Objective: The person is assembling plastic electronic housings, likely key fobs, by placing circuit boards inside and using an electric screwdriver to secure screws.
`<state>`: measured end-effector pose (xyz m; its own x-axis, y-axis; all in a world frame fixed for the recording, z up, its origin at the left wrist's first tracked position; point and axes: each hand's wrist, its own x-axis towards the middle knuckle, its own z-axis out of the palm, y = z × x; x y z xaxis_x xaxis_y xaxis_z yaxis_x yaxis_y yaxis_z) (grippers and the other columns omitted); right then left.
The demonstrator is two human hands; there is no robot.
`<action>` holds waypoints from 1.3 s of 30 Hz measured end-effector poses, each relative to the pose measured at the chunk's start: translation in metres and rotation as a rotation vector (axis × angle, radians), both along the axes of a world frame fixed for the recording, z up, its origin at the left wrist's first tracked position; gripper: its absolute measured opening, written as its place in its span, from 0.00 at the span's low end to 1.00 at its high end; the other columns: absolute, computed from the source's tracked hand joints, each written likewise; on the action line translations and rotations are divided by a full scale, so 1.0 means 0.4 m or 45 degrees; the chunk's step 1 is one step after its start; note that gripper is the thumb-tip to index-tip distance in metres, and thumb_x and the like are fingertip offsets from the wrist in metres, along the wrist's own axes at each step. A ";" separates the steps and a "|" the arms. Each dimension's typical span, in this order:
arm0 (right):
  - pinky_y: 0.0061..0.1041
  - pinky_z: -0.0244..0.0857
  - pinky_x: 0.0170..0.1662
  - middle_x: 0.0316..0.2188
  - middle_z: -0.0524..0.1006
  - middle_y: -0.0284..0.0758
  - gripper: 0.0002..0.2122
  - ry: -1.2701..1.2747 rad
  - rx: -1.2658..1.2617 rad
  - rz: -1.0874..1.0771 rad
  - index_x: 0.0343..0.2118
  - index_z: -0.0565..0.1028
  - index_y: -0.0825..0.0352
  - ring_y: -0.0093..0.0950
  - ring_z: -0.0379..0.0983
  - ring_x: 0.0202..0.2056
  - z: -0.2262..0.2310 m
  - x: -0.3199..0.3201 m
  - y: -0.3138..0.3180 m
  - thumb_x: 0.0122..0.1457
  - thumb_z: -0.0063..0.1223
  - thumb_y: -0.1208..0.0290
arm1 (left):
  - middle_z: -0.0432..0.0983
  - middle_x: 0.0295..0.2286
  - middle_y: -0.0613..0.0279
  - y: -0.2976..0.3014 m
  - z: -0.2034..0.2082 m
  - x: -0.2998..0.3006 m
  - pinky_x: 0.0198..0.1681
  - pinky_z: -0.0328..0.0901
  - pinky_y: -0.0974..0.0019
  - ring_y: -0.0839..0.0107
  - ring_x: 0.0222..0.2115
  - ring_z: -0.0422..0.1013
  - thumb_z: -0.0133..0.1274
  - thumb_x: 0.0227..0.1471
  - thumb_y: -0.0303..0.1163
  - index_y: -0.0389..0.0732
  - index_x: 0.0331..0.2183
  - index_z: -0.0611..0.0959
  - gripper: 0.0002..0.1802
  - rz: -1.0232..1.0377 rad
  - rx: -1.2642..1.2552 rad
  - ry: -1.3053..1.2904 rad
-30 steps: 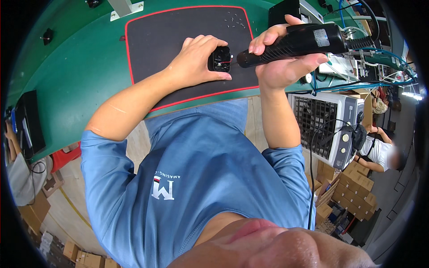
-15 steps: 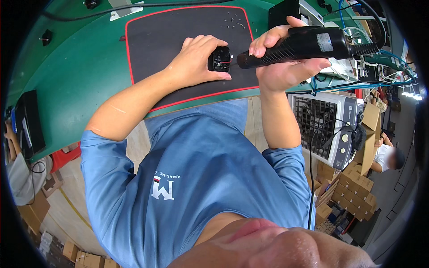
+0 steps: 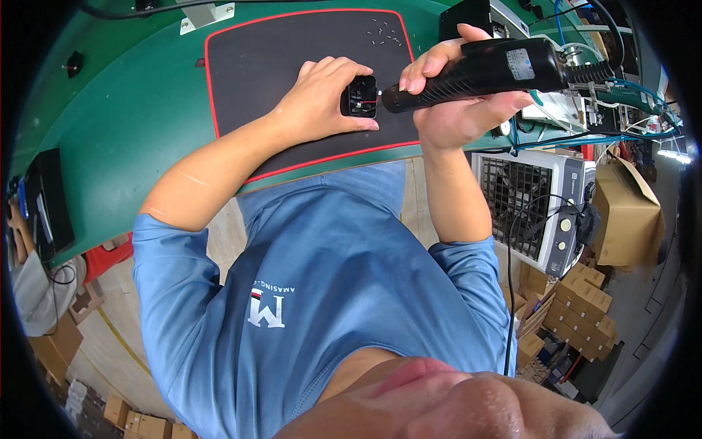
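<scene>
A small black open housing (image 3: 359, 102) lies on the dark mat (image 3: 256, 62), with a thin red wire across its inside. My left hand (image 3: 318, 99) grips it from the left, thumb at the near edge and fingers at the far edge. In my right hand (image 3: 447, 126) is a black electric screwdriver (image 3: 475, 72), held nearly level with its cord running off to the right. Its nose end is just right of the housing. The bit's tip is too small to make out, so I cannot tell whether it touches.
Several small screws (image 3: 383, 32) are scattered at the mat's far right corner. The mat has a red border and lies on a green bench (image 3: 110, 154). Cables and equipment crowd the right end. An air cooler (image 3: 545, 212) and a cardboard box (image 3: 627, 219) stand beyond my right arm.
My right hand has shifted slightly left with the screwdriver, bringing its nose closer to the housing. The left hand stays put. At the far right, a cardboard box has moved, and the person there is hidden.
</scene>
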<state>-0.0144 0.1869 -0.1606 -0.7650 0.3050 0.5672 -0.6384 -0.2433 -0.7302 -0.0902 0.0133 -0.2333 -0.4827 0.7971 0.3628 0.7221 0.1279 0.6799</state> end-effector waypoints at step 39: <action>0.30 0.72 0.26 0.24 0.73 0.38 0.51 -0.106 0.018 -0.001 0.56 0.66 0.70 0.27 0.72 0.20 -0.037 -0.008 -0.013 0.52 0.28 0.19 | 0.71 0.47 0.66 0.004 0.001 0.004 0.51 0.58 0.56 0.58 0.49 0.65 0.76 0.31 0.35 0.50 0.52 0.75 0.43 -0.029 0.031 0.001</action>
